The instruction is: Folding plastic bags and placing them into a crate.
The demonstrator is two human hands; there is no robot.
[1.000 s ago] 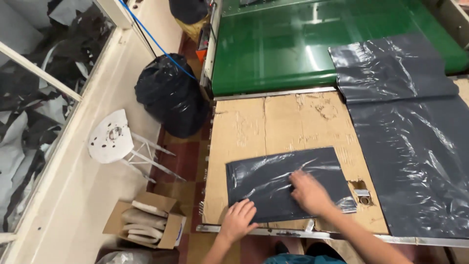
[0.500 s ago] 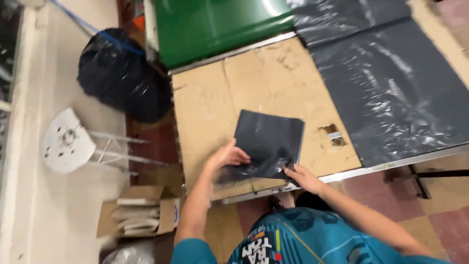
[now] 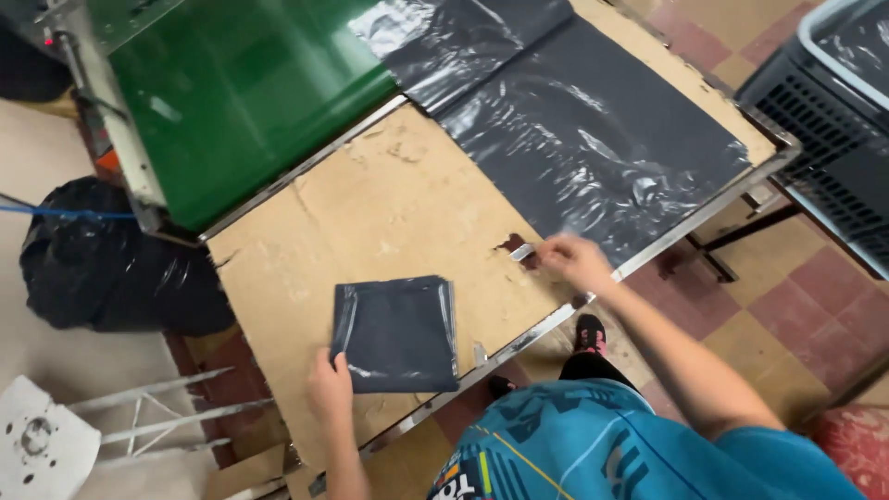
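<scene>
A dark grey plastic bag, folded into a small square, lies on the cardboard-covered table near its front edge. My left hand grips the bag's near left corner. My right hand is stretched out to the right, its fingertips at a small pale strip beside a torn dark patch in the cardboard. Whether the fingers pinch the strip is unclear. A large dark plastic sheet lies flat just beyond that hand.
A green conveyor surface adjoins the table's far side. On the floor to the left sit a full black rubbish bag and a white stool. A dark slatted crate stands at the right.
The bag has gone from a wide sheet to a small folded square. My right hand left it and reached right to the strip. My left hand stayed at the bag's corner.
</scene>
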